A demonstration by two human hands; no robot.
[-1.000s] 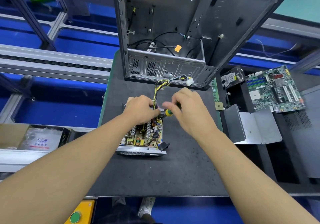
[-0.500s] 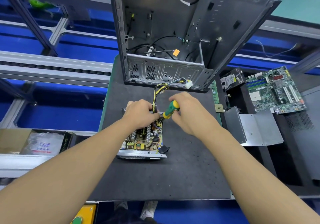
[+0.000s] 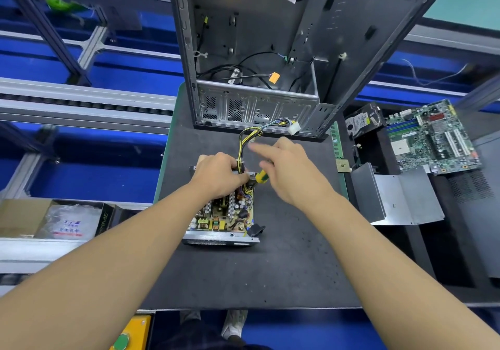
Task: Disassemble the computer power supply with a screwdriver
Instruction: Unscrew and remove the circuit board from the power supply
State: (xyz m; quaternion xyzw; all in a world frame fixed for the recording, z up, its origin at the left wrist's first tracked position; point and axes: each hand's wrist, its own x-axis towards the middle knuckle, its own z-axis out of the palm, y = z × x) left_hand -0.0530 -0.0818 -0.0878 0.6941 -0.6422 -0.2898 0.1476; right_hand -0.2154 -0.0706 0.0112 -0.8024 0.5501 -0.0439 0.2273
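The open power supply (image 3: 221, 219) lies on the dark mat (image 3: 243, 274), its circuit board bare inside a metal tray. My left hand (image 3: 219, 176) grips the tray's far edge where the yellow-and-black cable bundle (image 3: 247, 140) leaves it. That bundle ends in a white connector (image 3: 294, 127). My right hand (image 3: 292, 171) holds the screwdriver (image 3: 261, 176) by its yellow-green handle at the far right corner of the supply. Its index finger is stretched out and blurred. The screwdriver's tip is hidden among the parts.
An empty computer case (image 3: 257, 106) stands just behind the supply. To the right lie a bent metal cover (image 3: 400, 198), a hard drive (image 3: 361, 121), a memory stick (image 3: 335, 140) and a motherboard (image 3: 433, 138). A cardboard box (image 3: 67, 219) sits at the left.
My right hand has shifted on the screwdriver handle and its index finger has straightened out to the left. My left hand stays on the supply's far edge.
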